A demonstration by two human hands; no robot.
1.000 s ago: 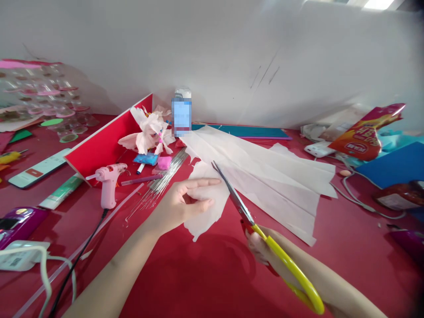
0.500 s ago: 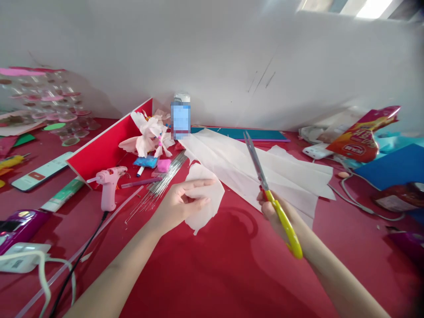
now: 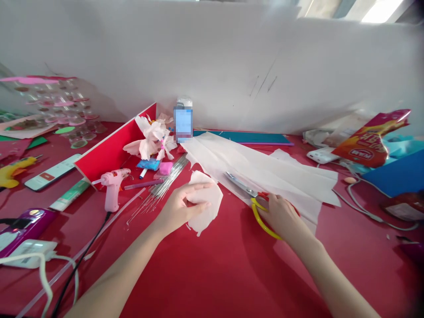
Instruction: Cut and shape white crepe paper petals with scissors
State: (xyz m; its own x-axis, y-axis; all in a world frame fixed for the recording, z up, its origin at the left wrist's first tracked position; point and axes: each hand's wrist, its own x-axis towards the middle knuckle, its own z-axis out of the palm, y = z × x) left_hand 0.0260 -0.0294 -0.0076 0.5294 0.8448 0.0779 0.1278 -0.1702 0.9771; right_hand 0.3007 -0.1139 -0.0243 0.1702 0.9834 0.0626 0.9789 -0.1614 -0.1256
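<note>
Between its thumb and fingers my left hand (image 3: 180, 205) grips a white paper piece (image 3: 210, 203) with a curved, uneven edge, just above the red table (image 3: 205, 274). My right hand (image 3: 280, 214) is closed on the scissors (image 3: 247, 190), which have red and yellow handles. Their blades look closed and point to the upper left, over the edge of large white paper sheets (image 3: 245, 154). A gap separates the scissors from the piece in my left hand. Thin metal wires (image 3: 168, 179) lie beyond my left hand.
A pink glue gun (image 3: 112, 190), a phone (image 3: 53, 171) and a red board (image 3: 115, 143) are at the left. White paper flowers (image 3: 150, 137) sit beside the board. At the right are a snack bag (image 3: 367, 143), a blue item (image 3: 397, 170) and cables (image 3: 354, 198).
The scissors have swung from steeply upright to a lower, leftward slant, and my right hand has turned over them. My left hand still holds the paper piece, now slightly turned.
</note>
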